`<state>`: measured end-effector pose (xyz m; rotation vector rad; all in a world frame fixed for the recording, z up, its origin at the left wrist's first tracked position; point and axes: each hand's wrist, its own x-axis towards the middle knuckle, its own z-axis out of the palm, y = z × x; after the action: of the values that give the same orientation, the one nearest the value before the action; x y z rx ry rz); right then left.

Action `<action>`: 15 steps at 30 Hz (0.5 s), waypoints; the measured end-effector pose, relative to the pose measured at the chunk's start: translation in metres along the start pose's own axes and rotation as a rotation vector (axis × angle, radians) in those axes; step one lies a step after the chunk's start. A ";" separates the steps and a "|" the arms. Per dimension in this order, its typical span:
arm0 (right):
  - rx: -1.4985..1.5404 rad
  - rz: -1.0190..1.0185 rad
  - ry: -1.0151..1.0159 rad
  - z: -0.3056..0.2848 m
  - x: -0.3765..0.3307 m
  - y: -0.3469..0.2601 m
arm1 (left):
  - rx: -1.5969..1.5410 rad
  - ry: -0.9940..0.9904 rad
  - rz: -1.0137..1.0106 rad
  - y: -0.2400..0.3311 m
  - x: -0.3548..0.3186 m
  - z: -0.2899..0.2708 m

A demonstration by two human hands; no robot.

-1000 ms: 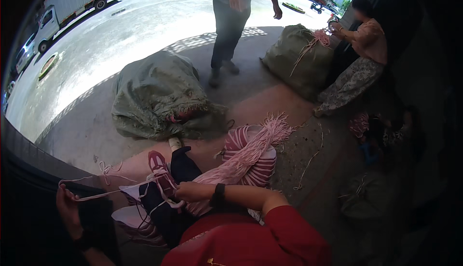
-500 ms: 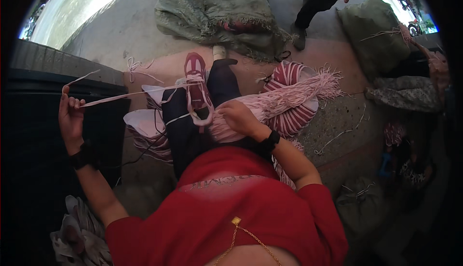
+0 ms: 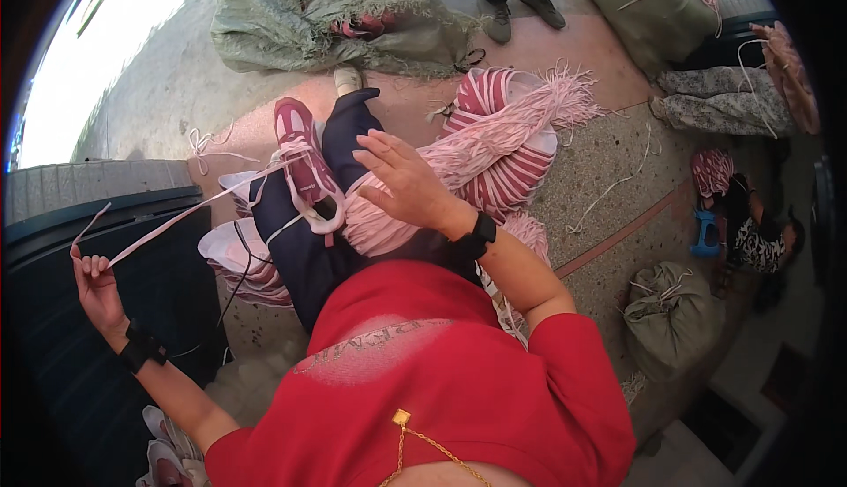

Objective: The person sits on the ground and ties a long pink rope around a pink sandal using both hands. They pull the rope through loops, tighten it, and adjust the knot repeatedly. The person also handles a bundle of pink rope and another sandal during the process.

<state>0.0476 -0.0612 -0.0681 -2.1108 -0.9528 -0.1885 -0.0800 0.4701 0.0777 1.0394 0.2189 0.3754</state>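
My left hand [image 3: 97, 288], stretched far out to the left, is closed on a pale pink shoelace [image 3: 172, 222]. The lace runs taut to the front of a dark red and white shoe upper [image 3: 309, 174], which lies across my dark-trousered leg. Its loose end sticks up past my fingers. My right hand [image 3: 408, 180] is open, fingers stretched out, above a thick bundle of pink laces [image 3: 494, 147] and to the right of the shoe upper. Nothing shows in it. The bundle lies over my lap and across a stack of red-and-white striped shoe uppers [image 3: 512, 194].
Another stack of uppers [image 3: 238, 262] is by my left leg, beside a dark cable. A big green sack [image 3: 326, 11] stands ahead, another sack [image 3: 653, 11] far right, and a small tied sack [image 3: 675, 319] nearer. A person's feet [image 3: 520, 15] stand beyond. Others sit at right.
The view has shifted. My right hand has lifted off the lace bundle beside the shoe upper, its fingers now spread. My left hand still grips the lace, pulled out to the left.
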 end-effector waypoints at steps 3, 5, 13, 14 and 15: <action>-0.143 0.210 -0.403 0.045 -0.051 0.054 | -0.003 -0.023 0.009 -0.010 0.019 0.030; -0.019 0.204 -0.454 0.038 -0.055 0.057 | 0.036 0.080 0.029 -0.005 0.018 0.051; 0.086 0.205 -0.362 0.032 0.043 0.029 | 0.514 0.368 0.007 -0.016 0.011 0.045; 0.077 0.187 -0.351 0.045 0.048 0.025 | 0.615 0.352 -0.016 -0.037 0.013 0.049; 0.075 0.162 -0.339 0.060 0.054 0.024 | 0.707 0.349 -0.031 -0.058 0.012 0.051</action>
<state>0.0911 0.0030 -0.1001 -2.1773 -0.9573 0.2913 -0.0393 0.4082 0.0522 1.6582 0.7157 0.4630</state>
